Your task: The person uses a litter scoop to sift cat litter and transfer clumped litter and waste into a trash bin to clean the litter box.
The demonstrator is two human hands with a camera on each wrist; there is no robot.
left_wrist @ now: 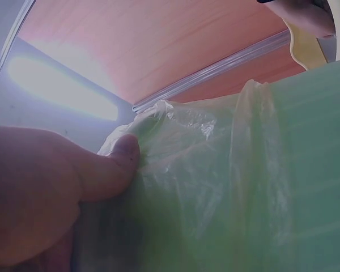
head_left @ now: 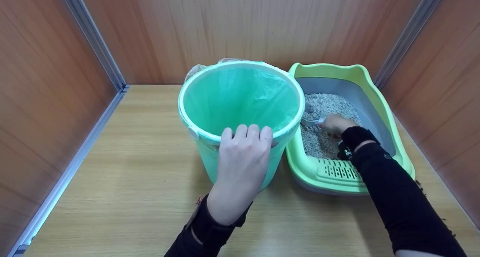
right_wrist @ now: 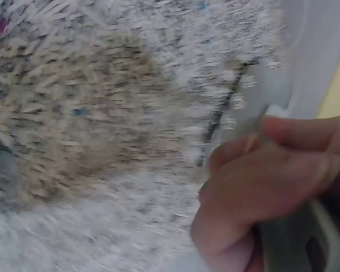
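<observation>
My left hand (head_left: 242, 163) grips the near rim of a mint-green trash bin (head_left: 210, 156), four fingers hooked over the edge. In the left wrist view its thumb (left_wrist: 107, 173) presses the clear plastic liner (left_wrist: 187, 170) against the bin's outside. To the right, my right hand (head_left: 336, 124) holds a litter scoop (head_left: 310, 122) by its handle (right_wrist: 297, 241), low inside a green and grey litter box (head_left: 388, 127). The scoop's head lies in the grey litter (head_left: 330, 103), close to the box's left wall. A browner patch of litter (right_wrist: 85, 113) shows beside it in the right wrist view.
The bin and litter box stand side by side on a wood-grain floor (head_left: 142, 167). Wooden panels rise at the back (head_left: 240, 24), left (head_left: 41, 81) and right (head_left: 438, 81), joined by metal strips. A slotted ledge (head_left: 339, 169) forms the box's front.
</observation>
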